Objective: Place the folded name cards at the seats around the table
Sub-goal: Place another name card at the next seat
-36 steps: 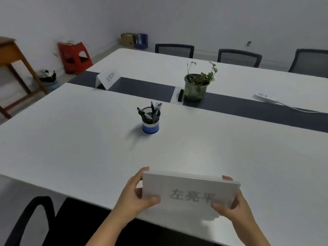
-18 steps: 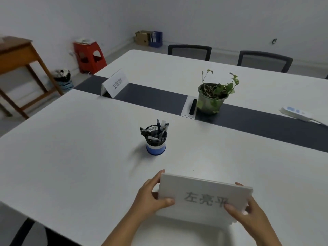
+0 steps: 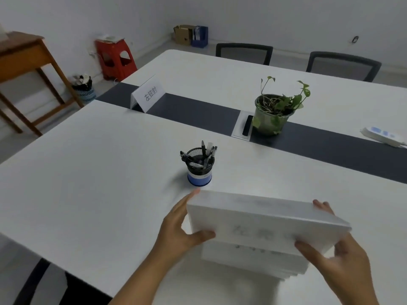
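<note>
- We see the left hand (image 3: 179, 230) gripping the left end of the folded name card (image 3: 262, 227), thumb curled onto its near face, fingers behind it.
- The right hand (image 3: 339, 254) grips the card's right end the same way, thumb in front, fingertips showing past the far edge.
- The card sits low over the white table (image 3: 88, 183), on the near side of the pen cup (image 3: 200, 167); its printing is blurred, and we cannot tell whether it touches the tabletop.
- A second name card (image 3: 149, 95) stands well beyond the pen cup, to its left, on the dark centre strip (image 3: 198, 115).
- A potted plant (image 3: 274, 113) stands beyond the pen cup, to its right.
</note>
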Motion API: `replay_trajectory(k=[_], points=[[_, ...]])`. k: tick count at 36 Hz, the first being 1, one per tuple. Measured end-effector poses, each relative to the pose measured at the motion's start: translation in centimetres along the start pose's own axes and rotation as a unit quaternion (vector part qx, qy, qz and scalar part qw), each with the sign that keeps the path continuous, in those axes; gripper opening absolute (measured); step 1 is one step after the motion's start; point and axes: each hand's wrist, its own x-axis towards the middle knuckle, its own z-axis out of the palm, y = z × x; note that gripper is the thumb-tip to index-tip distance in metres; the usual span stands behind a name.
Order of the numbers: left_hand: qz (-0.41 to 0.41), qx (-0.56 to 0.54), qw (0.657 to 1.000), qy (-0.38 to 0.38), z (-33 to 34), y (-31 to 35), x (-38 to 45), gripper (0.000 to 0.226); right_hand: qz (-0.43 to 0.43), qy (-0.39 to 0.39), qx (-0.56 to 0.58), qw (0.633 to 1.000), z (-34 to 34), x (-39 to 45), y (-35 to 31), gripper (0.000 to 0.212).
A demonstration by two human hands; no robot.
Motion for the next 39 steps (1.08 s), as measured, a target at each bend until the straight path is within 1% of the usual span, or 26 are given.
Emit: replay_trajectory(k=[2,3,5,7,8,9,11,12,13,14,16,19,21,23,26,29,33,36,38,39], points=[[0.016,-0.037,0.999,0.026,-1.7,0.8,-0.1,0.080,-0.022,-0.001,-0.009,1.000,0.7,0.4,-2.4,0.068],[0.023,-0.061,0.997,0.045,-2.5,1.1,-0.2,0.077,-0.030,-0.007,-0.012,0.999,1.5,0.6,-3.4,0.070],[0.039,-0.091,0.991,0.091,-4.3,1.4,-0.3,0.073,-0.050,-0.026,-0.001,0.998,4.0,0.7,-5.1,0.080],[0.049,-0.082,0.985,0.144,-6.3,1.1,-0.2,0.081,-0.072,-0.043,0.029,0.996,7.1,0.5,-6.0,0.095],[0.043,-0.072,0.982,0.169,-7.4,0.7,-0.1,0.082,-0.074,-0.052,0.041,0.995,8.8,0.5,-6.3,0.099],[0.032,-0.059,0.979,0.191,-8.5,0.2,0.0,0.079,-0.073,-0.064,0.048,0.994,10.6,0.5,-6.6,0.096],[0.004,-0.028,0.973,0.230,-10.4,-1.2,0.4,0.061,-0.077,-0.098,0.053,0.991,14.0,0.4,-7.0,0.080],[-0.007,-0.020,0.970,0.242,-11.2,-2.0,0.6,0.050,-0.082,-0.115,0.046,0.989,15.4,0.4,-7.2,0.074],[-0.020,-0.017,0.967,0.252,-12.0,-2.9,0.8,0.041,-0.088,-0.126,0.031,0.988,16.8,0.6,-7.2,0.072],[-0.036,-0.016,0.966,0.257,-12.7,-3.8,1.1,0.034,-0.092,-0.132,0.011,0.987,18.3,0.9,-6.9,0.074],[-0.063,-0.025,0.963,0.261,-13.8,-5.5,1.4,0.030,-0.077,-0.161,-0.004,0.984,20.9,1.2,-6.4,0.078],[-0.085,-0.048,0.958,0.271,-15.1,-7.3,1.8,0.030,-0.045,-0.202,-0.024,0.978,23.8,1.5,-5.4,0.070],[-0.110,-0.045,0.957,0.263,-15.7,-8.3,2.2,0.036,-0.031,-0.211,-0.036,0.976,25.3,1.4,-4.3,0.066],[-0.140,-0.033,0.960,0.241,-16.0,-9.2,2.6,0.047,-0.017,-0.213,-0.054,0.975,26.1,1.2,-2.9,0.063],[-0.172,0.007,0.963,0.206,-16.6,-10.8,3.6,0.060,0.012,-0.212,-0.062,0.975,27.7,0.9,-1.1,0.063],[-0.183,0.043,0.963,0.192,-15.9,-11.7,4.5,0.069,0.029,-0.217,-0.071,0.973,28.2,0.6,0.3,0.065],[-0.168,0.077,0.963,0.194,-16.1,-13.2,6.5,0.072,0.046,-0.227,-0.091,0.969,29.1,1.1,1.3,0.070],[-0.169,0.096,0.955,0.226,-15.7,-14.4,7.0,0.075,0.072,-0.188,-0.077,0.976,29.5,1.4,2.1,0.065],[-0.188,0.098,0.943,0.258,-15.6,-15.3,6.8,0.071,0.121,-0.145,-0.067,0.980,30.0,1.2,2.6,0.052],[-0.194,0.108,0.937,0.269,-15.5,-15.8,6.6,0.067,0.138,-0.131,-0.073,0.979,30.3,1.1,2.8,0.041]])
